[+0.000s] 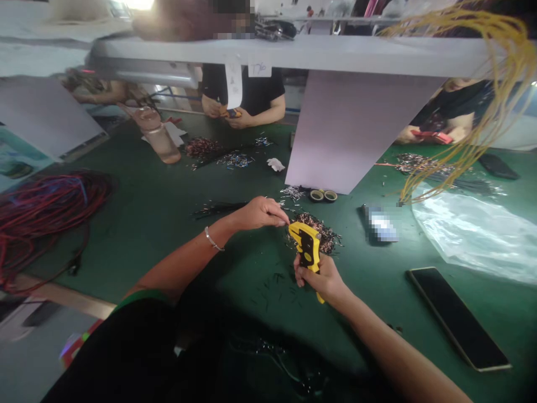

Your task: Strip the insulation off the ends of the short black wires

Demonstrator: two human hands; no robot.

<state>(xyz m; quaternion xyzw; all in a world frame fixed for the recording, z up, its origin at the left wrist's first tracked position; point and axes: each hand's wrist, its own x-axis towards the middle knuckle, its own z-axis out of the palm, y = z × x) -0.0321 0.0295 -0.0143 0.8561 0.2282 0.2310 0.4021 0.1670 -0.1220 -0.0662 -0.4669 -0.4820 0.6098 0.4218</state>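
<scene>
A yellow and black pistol-shaped wire stripper is gripped by its handles in my right hand, its head tilted up and to the left. My left hand is closed in a pinch right at the tool's jaws; whatever sits between the fingertips is too small to make out. Behind the tool's head lies a heap of short black wires with coppery ends. A bundle of thin black wires lies beyond my left forearm. Small white and silvery pieces form a pile past my left hand.
Two tape rolls lie before a white upright panel under a shelf. Phones and a plastic bag are at right, below hanging yellow wires. Red cable coils and a bottle are left. Co-workers sit opposite.
</scene>
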